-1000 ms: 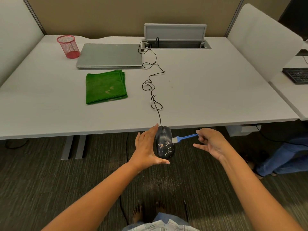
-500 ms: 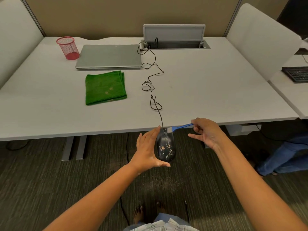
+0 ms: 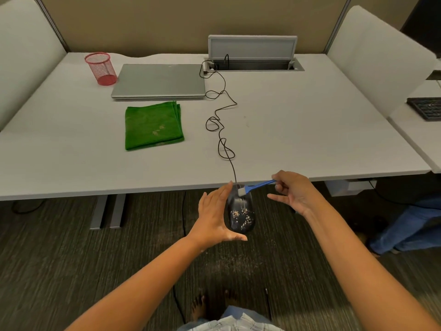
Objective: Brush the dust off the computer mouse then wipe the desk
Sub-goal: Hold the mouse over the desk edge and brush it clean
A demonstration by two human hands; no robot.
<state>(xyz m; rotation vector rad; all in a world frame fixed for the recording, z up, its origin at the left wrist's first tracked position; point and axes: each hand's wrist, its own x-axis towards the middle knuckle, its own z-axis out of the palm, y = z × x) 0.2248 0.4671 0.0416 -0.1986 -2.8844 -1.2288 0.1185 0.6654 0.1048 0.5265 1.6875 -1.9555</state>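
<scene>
The left hand (image 3: 214,216) cradles the black, dust-speckled computer mouse (image 3: 241,211) off the grey counter (image 3: 310,130) edge. The right hand (image 3: 294,192) pinches the small blue brush (image 3: 255,186); strokes should sweep floorward. The folded green cloth (image 3: 154,125) waits beyond.

L hand (image 3: 216,215) cupped w/ thumb under; R hand (image 3: 294,191) in pinch grip, arms extended.

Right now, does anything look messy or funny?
Yes. The mouse, held off the desk edge by the left hand, has pale crumbs on its back. The right hand pinches a blue brush at its front. The cloth is stained, and the cord lies tangled.
</scene>
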